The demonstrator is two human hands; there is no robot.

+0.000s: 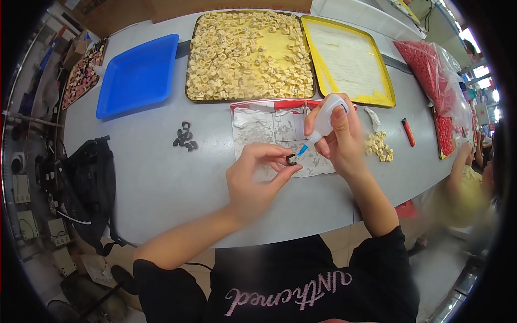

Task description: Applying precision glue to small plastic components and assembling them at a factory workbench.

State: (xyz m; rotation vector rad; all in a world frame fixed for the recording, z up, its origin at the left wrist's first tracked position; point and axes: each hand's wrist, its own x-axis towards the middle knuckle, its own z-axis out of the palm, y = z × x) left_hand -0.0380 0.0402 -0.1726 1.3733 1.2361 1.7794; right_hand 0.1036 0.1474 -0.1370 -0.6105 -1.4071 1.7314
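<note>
Spanning the view: grey table (pixel 167 199), edges bent toward the dark rim; tiled floor (pixel 339 242) below. Black shirt (pixel 371 290) bears pink script lettering across its front. Along the far edge, a cardboard box (pixel 231 6), cut off at the top; dark printing at its left end is only partly in view. Before it, a tray of cream pieces (pixel 215 64), blue tray (pixel 134 81) to its left, yellow-rimmed tray (pixel 353 62) to its right. Co-worker (pixel 458 188) at right is blurred and partly cut off.

Marked, crumpled paper (pixel 250 134) lies beneath both hands. Right hand (pixel 347 145) is wrapped round a white bottle (pixel 326 116), fingers covering most of a small blue print. Left hand (pixel 250 177) pinches a small dark piece (pixel 291 160) between thumb and fingers, above the paper. Blue nozzle (pixel 303 150) points at this piece; cannot tell whether they touch.
</note>
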